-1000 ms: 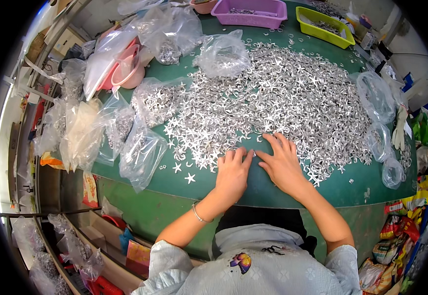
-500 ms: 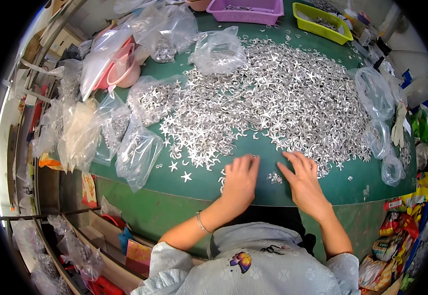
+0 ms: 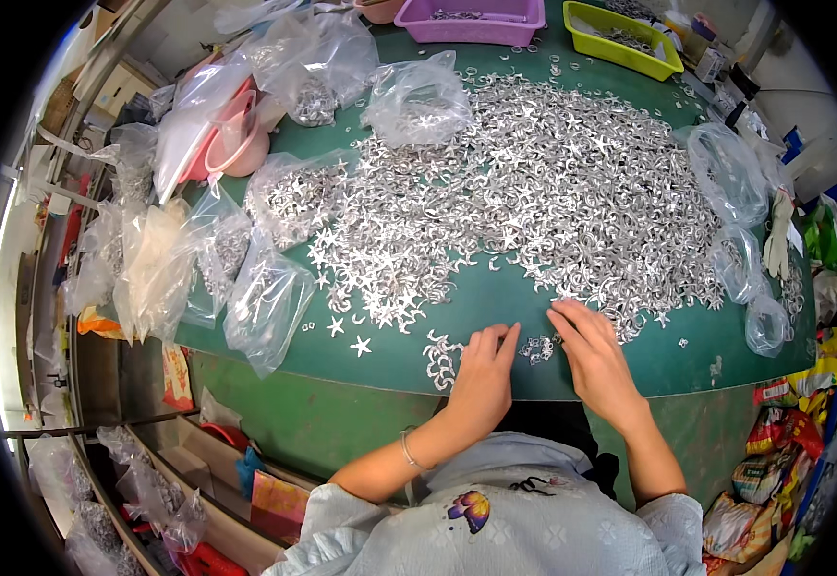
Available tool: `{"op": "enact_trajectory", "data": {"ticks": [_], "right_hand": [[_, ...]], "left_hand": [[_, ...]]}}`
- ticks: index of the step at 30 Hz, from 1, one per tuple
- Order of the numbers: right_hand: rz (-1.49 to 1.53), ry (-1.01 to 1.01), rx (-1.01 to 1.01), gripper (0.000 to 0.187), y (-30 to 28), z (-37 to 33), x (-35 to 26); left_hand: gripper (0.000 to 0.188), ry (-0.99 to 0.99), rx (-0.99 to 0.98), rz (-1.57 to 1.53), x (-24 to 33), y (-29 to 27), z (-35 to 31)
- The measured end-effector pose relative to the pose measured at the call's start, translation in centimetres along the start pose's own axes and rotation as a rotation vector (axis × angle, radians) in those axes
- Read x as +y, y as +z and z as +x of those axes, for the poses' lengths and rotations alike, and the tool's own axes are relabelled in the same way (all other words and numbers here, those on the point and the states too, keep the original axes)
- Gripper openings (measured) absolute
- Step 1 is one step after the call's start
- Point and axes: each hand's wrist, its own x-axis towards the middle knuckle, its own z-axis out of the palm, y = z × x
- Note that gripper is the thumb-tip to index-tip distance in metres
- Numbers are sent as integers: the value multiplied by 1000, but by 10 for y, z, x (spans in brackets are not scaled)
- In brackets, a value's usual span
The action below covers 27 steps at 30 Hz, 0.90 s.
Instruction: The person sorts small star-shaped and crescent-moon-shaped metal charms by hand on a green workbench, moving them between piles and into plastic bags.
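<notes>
A large heap of small silver metal pieces (image 3: 591, 192), many of them crescents and star shapes, covers the green table (image 3: 341, 370). Close to the front edge, my left hand (image 3: 484, 377) rests low over the tabletop with its fingers stretched forward. Beside it on the left lies a small group of crescent pieces (image 3: 440, 357). My right hand (image 3: 594, 353) is opposite, fingers extended and nearly side by side, their tips at the table near the heap's lower edge. Between the two hands sits a little cluster of tiny silver pieces (image 3: 535, 349). I see nothing held in either hand.
Clear plastic bags (image 3: 265, 307) of metal pieces crowd the left, near a pink basin (image 3: 238, 144). A purple tray (image 3: 471, 29) and a yellow-green tray (image 3: 620, 56) stand at the back. Rolled clear bags (image 3: 730, 182) and a glove (image 3: 778, 230) lie right.
My left hand has drawn back toward me and slightly right, uncovering the crescent group. The right hand has shifted slightly left, its fingers closer together.
</notes>
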Motion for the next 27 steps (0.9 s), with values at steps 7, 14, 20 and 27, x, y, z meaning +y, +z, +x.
{"op": "enact_trajectory", "data": {"ticks": [7, 14, 20, 27], "right_hand": [[283, 22, 17, 47, 14, -6, -2], [108, -20, -93, 50, 14, -20, -8], [229, 27, -64, 57, 16, -17, -6], [24, -122, -202, 51, 31, -12, -13]], "left_hand": [[29, -217, -606, -778, -5, 6, -39], [35, -666, -765, -1364, -29, 55, -61], [45, -947, -605, -1801, -34, 69, -54], [58, -697, -602, -2515, -60, 102, -60]]}}
